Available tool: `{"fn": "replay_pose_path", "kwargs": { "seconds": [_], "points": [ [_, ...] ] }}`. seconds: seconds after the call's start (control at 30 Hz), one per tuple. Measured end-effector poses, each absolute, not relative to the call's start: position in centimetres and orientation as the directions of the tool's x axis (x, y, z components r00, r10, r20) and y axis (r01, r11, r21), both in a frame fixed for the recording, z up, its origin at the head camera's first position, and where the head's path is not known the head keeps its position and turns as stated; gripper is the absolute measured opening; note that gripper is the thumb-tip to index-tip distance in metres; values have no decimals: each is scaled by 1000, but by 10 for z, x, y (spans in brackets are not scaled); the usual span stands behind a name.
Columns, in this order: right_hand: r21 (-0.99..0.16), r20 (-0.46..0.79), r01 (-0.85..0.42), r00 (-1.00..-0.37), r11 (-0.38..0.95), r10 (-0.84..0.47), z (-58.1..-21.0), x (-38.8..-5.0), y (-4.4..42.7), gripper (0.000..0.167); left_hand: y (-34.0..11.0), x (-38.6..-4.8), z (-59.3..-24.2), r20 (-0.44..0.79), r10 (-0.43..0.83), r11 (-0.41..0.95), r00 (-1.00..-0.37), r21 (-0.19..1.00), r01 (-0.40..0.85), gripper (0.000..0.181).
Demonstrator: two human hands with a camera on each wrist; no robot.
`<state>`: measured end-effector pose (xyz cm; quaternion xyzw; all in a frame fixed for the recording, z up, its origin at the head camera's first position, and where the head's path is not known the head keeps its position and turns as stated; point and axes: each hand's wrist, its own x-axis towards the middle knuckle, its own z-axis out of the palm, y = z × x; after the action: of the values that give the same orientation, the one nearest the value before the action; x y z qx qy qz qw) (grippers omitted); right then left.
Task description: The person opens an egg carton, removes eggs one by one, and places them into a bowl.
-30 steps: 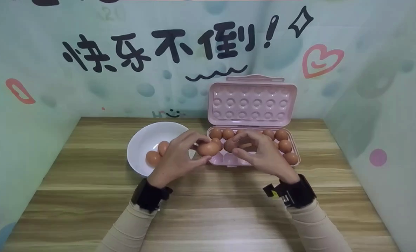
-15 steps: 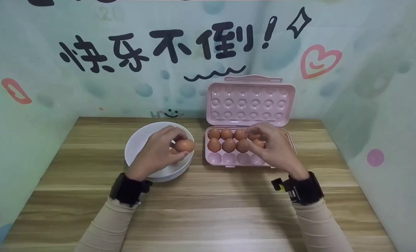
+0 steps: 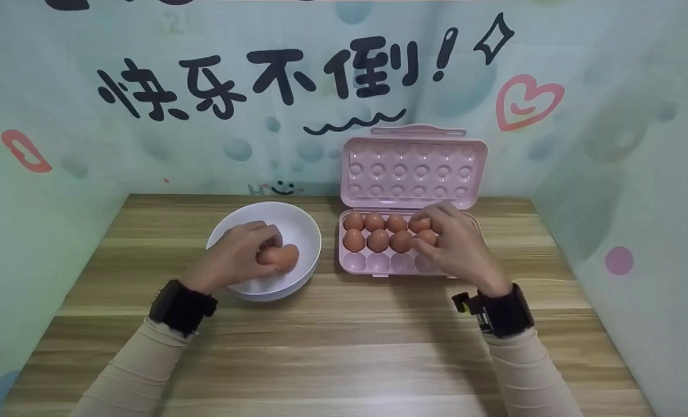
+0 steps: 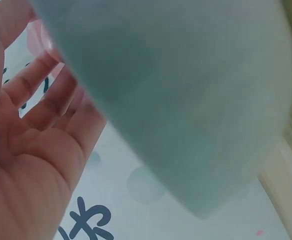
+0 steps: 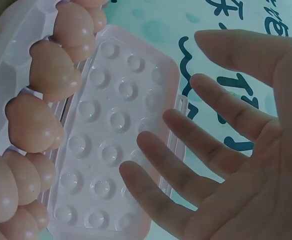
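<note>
In the head view my left hand point(image 3: 228, 255) reaches into the white bowl point(image 3: 300, 223), fingers and thumb curled around a brown egg point(image 3: 283, 258). In the left wrist view the bowl's outer side point(image 4: 176, 110) hides most of the fingertips and the egg. My right hand point(image 3: 460, 249) hovers over the right part of the pink egg carton point(image 3: 360, 272). Its fingers are spread and hold nothing in the right wrist view. Brown eggs point(image 3: 378, 240) fill the visible cups of the carton's back and middle rows; pink cups show at the front left. My right hand covers part of the right side.
The carton's dimpled pink lid point(image 3: 413, 174) stands raised at the back, against the printed cloth point(image 3: 205, 156). Cloth walls also border the wooden table point(image 3: 344, 347) on both sides. Bare wood lies between the bowl and carton and in front of them.
My left hand has moved left from beside the carton, carrying an egg down into the bowl. My right hand has shifted slightly right and now holds no egg; a middle-row egg sits beside its fingertips.
</note>
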<state>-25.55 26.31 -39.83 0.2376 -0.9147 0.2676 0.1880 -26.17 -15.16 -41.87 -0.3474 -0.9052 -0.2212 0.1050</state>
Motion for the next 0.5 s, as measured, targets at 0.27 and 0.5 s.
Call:
{"fn": "replay_pose_path", "kwargs": {
  "seconds": [0.27, 0.5],
  "points": [
    [-372, 430, -520, -831, 769, -354, -400, -255, 266, 31, -158, -261, -423, 204, 597, 703, -776, 332, 629, 26],
    [-369, 407, -518, -837, 772, -367, -400, -255, 266, 34, -158, -263, -424, 120, 598, 723, -792, 347, 598, 24]
  ]
}}
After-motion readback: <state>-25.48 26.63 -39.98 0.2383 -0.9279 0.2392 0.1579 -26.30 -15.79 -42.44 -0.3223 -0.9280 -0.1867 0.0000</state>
